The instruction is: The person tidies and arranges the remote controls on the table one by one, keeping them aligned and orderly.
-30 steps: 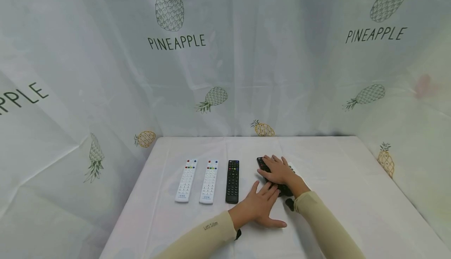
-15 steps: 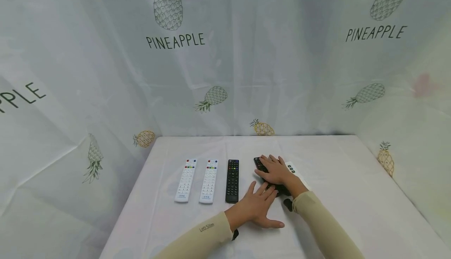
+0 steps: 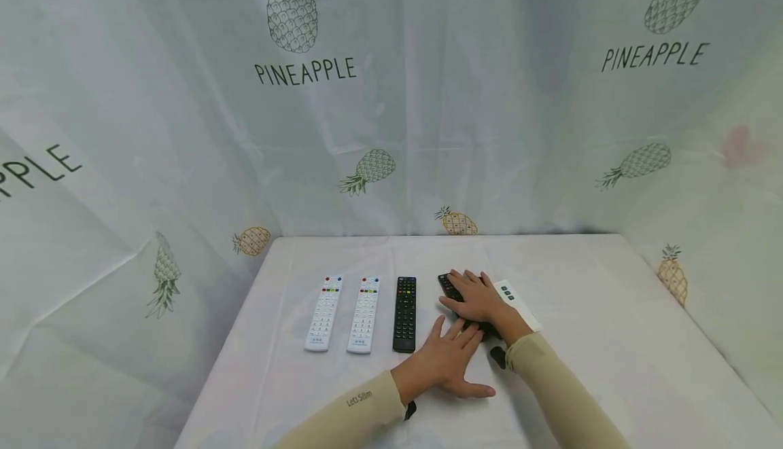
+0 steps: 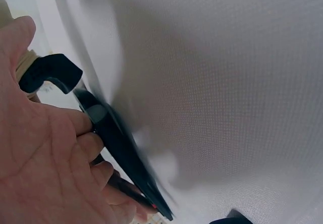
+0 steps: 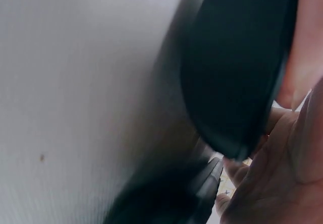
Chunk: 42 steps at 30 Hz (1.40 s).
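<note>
Shifted leftward since the earlier frame: slanted black remote [image 3: 451,289], with your right hand [image 3: 480,301]; more of the white remote with dark buttons [image 3: 520,304] now shows.

Right hand: fingers extended and spread, laid over the slanted black remote's middle, thumb at its left side; no grasp visible.

Left hand [image 3: 443,364]: fingers straight and fanned, thumb out, fingertips against that remote's near end; nothing gripped.

Key relation: the remote lies beneath your right hand, the nearer one, and just beyond and right of your left. Long axis diagonal, far end to your left, near end to your right, unlike the upright black remote [image 3: 404,314] beside it.

Farther left: middle white remote [image 3: 363,316]; outermost white remote [image 3: 324,314], leaning slightly.

Support: white-covered table [image 3: 612,340]. Backdrop: pineapple-print curtain [image 3: 526,130].
</note>
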### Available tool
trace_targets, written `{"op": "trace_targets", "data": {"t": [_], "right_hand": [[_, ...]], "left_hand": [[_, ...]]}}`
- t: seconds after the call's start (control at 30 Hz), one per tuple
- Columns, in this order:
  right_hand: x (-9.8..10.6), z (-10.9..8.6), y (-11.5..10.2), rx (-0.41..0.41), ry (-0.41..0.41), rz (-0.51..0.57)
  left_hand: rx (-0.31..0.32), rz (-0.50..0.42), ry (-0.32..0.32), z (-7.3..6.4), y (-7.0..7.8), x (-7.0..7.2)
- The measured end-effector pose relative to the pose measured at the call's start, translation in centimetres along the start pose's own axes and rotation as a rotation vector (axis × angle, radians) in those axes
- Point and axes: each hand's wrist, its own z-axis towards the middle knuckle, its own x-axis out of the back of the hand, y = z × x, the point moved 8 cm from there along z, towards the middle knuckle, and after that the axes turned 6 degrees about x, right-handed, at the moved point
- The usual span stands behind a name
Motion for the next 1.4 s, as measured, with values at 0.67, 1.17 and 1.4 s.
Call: {"op": "trace_targets", "data": {"t": [0.67,1.17,1.4], "right_hand": [[-0.1,0.1,-1.1,0.057,0.021,0.013],[-0.6,0.1,-2.0,0.056,-0.006,-0.012],[-0.3,-0.2,-2.4,0.069,0.025,-0.014]], "left_hand": [[-0.028,0.018,-0.003,-1.4,-0.8,0.1],[-0.037,-0.027,-0.028,-2.1,-1.0,0.0],[-0.04,-0.022,-0.034,-2.5,-1.3,-0.1]]}}
